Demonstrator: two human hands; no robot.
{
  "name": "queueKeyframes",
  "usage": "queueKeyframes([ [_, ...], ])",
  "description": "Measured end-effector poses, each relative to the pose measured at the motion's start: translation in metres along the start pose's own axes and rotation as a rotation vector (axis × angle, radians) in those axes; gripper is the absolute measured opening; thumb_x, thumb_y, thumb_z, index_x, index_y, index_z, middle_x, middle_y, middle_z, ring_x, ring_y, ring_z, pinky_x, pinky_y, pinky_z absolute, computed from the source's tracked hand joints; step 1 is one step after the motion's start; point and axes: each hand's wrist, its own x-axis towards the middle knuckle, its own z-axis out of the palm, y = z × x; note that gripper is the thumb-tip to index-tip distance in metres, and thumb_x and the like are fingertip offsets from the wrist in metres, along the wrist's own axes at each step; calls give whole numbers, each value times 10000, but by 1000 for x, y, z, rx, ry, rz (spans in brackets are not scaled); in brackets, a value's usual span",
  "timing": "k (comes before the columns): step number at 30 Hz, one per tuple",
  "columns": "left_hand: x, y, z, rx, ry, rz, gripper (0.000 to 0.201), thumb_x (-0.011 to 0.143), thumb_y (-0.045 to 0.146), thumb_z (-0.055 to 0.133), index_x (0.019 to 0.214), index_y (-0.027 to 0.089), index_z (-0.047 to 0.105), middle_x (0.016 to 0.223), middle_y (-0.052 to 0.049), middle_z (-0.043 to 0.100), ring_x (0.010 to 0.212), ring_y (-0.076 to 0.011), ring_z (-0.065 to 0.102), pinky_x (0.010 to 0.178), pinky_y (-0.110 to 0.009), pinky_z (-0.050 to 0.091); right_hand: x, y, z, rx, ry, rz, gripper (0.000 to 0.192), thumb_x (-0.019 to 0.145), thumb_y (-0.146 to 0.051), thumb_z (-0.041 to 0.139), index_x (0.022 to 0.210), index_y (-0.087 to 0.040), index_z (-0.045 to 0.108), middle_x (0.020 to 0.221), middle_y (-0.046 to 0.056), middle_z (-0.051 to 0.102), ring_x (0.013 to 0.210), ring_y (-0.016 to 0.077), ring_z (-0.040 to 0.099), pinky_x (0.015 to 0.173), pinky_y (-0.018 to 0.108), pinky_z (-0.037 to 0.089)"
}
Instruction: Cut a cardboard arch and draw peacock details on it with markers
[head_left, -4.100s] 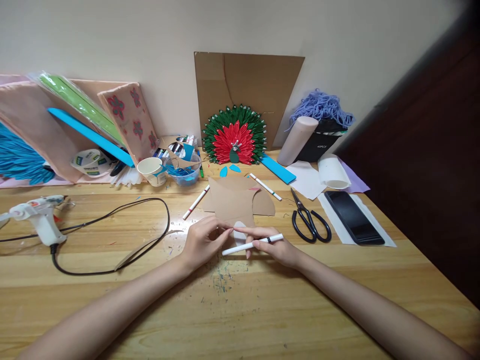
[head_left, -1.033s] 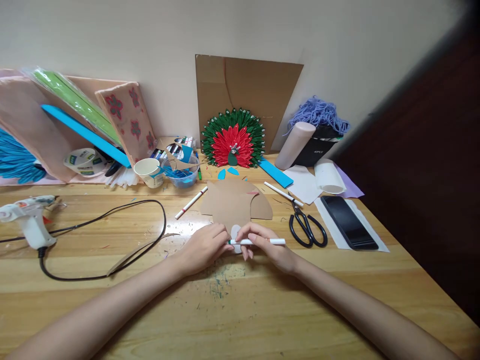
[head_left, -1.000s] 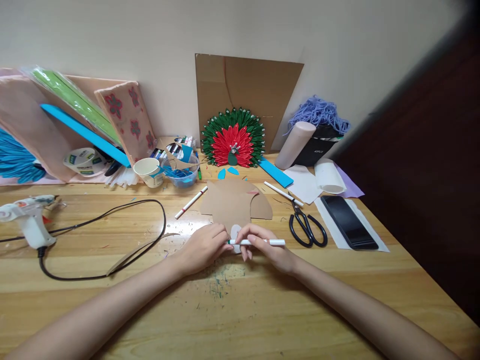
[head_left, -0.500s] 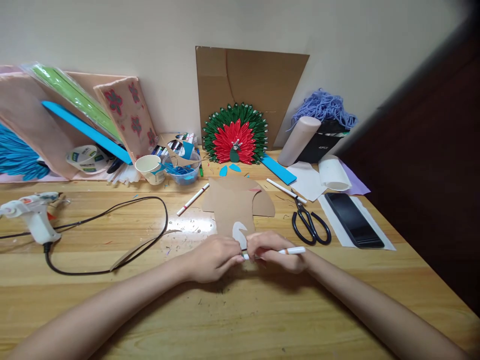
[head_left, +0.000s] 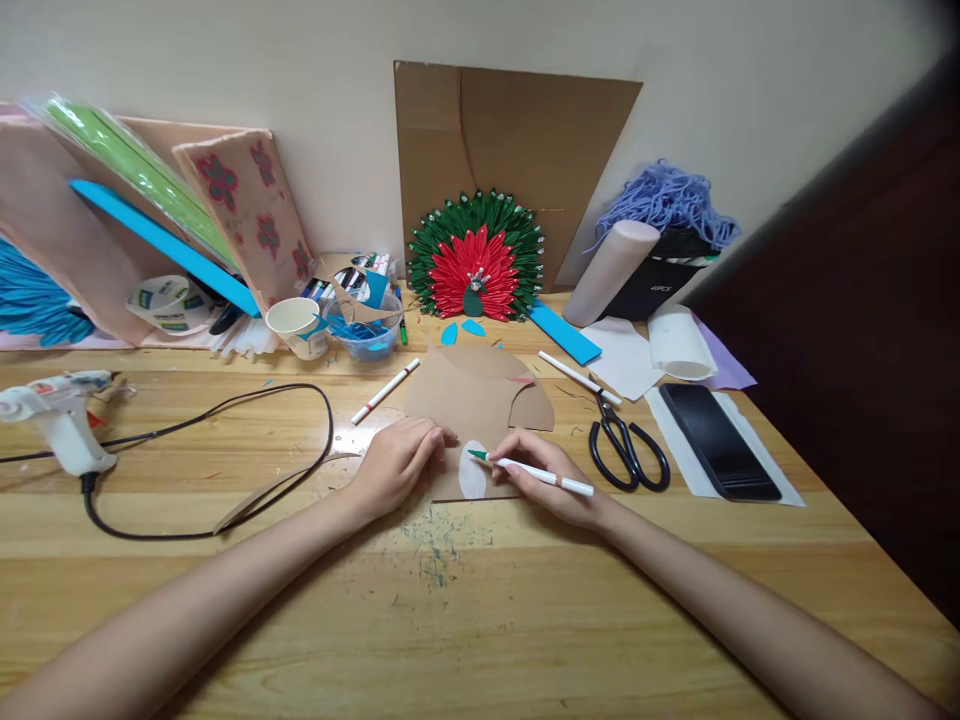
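My right hand (head_left: 544, 478) grips a slim white marker (head_left: 570, 484) with a brown band, in a writing hold. Its point end, where green shows, is over a small pale paper cutout (head_left: 472, 478); I cannot tell whether it touches. The cutout lies on a brown cardboard piece (head_left: 480, 385) with a rounded far edge, partly covered by the hand and marker. My left hand (head_left: 397, 462) rests on the cardboard's left side, fingers curled together; what they hold, if anything, is hidden. Black-handled scissors (head_left: 622, 450) lie to the right of my right hand.
A white glue gun (head_left: 64, 425) with a looping black cord (head_left: 330, 420) occupies the left. Behind stand a paper cup (head_left: 298, 325), a tub of scraps (head_left: 367, 345) and a red-green peacock craft (head_left: 476, 270). On the right are a phone (head_left: 720, 440) and paper rolls (head_left: 681, 343).
My hands have moved apart from where they met at the cardboard's near edge. The left has shifted left onto the cardboard; the right has brought the marker over the cutout.
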Motion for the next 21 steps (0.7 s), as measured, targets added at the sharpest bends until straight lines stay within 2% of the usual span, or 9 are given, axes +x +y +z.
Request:
queueKeyframes([
  [5,3,-3,0,9,-18,-90,427,965,335,251,759,178,591,857,-29,667,841,-152,589,796,-295,424,-2,-5,-3,-159,48,8,71,824,-190,521,895,-189,521,873,50,635,785,170,597,690,288,451],
  [11,7,-5,1,28,-53,-55,404,960,309,276,752,173,594,847,-33,647,854,-156,576,806,-302,415,-1,-10,-3,-328,78,-14,90,821,-198,506,900,-184,547,853,53,621,738,168,565,650,283,429],
  [17,7,-6,2,54,-64,-23,382,954,283,291,742,172,589,911,-43,635,889,-161,560,820,-313,413,-2,-8,-4,-405,12,-80,122,784,-177,534,898,-187,575,830,46,588,710,162,532,657,292,413],
  [21,7,-4,3,94,-75,1,411,954,295,285,695,169,577,922,-50,612,887,-165,545,813,-318,408,-2,-7,-5,-414,60,-83,107,820,-194,509,918,-190,553,844,49,583,723,162,540,663,292,410],
])
